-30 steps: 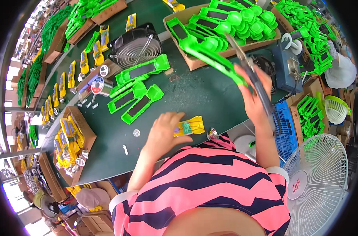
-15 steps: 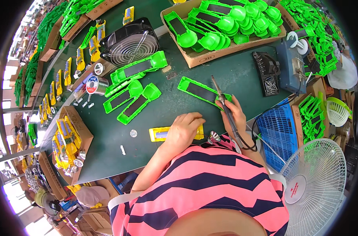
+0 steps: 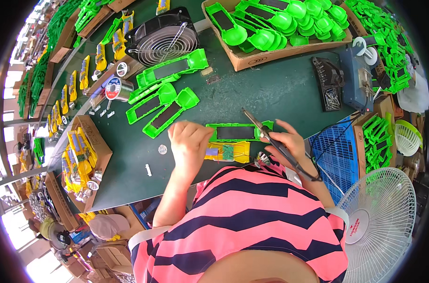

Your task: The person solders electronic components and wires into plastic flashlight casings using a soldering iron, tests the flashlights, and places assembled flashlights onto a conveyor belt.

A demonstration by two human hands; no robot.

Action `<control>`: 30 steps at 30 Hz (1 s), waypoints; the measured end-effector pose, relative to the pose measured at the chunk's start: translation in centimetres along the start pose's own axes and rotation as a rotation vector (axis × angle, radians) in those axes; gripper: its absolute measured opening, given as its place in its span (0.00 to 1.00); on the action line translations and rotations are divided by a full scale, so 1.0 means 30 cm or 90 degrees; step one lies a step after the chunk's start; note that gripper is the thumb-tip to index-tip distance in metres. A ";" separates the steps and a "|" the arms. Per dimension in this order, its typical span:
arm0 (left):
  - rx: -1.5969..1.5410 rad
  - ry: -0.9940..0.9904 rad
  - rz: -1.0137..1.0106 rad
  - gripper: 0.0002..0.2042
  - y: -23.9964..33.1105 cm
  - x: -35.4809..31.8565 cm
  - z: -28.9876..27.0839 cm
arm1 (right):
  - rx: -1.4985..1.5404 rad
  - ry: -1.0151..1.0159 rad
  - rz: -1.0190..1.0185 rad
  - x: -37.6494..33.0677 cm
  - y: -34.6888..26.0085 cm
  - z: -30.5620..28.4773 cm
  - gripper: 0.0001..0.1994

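My right hand (image 3: 290, 142) is wrapped around the handle of a soldering iron (image 3: 281, 147), its tip pointing up and left over the bench. Below that tip lies a green plastic housing (image 3: 235, 132) with a dark rectangular panel, its right end close to my right fingers. Directly nearer me rests a yellow housing (image 3: 243, 150) with a green circuit board and a bluish cylinder in it. A small shiny reflector (image 3: 262, 159) sits at its right end. My left hand (image 3: 188, 141) is closed, raised by the left ends of both housings; what its fingers hold, if anything, is hidden.
Several green housings (image 3: 169, 115) lie left of centre, before a black fan (image 3: 162, 40). A solder spool (image 3: 116, 88) stands further left, above a box of yellow housings (image 3: 94, 141). At the back is a carton (image 3: 271, 57) of green housings; a blue power unit (image 3: 355, 80) stands right.
The green housing has come toward me and now lies level beside the yellow one. My left hand has moved left off the yellow housing, uncovering its circuit board. The iron remains in my right hand.
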State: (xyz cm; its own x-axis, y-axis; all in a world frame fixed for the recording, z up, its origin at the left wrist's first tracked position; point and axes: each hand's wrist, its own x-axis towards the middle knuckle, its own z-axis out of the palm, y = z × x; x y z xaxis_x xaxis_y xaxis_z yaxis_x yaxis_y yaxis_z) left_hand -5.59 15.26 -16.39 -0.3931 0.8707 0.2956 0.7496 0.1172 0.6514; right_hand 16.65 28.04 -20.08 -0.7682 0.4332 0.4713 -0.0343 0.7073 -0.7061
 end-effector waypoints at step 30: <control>0.274 -0.264 0.068 0.03 -0.025 0.047 0.037 | 0.491 0.161 0.531 0.076 -0.032 0.104 0.07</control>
State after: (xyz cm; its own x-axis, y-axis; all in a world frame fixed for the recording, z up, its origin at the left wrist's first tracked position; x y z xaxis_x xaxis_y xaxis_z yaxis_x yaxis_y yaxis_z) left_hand -6.10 16.94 -17.23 -0.1285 0.9917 -0.0094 0.9553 0.1263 0.2672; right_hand 12.94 26.59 -19.99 -0.5889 0.7652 -0.2600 -0.0253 -0.3391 -0.9404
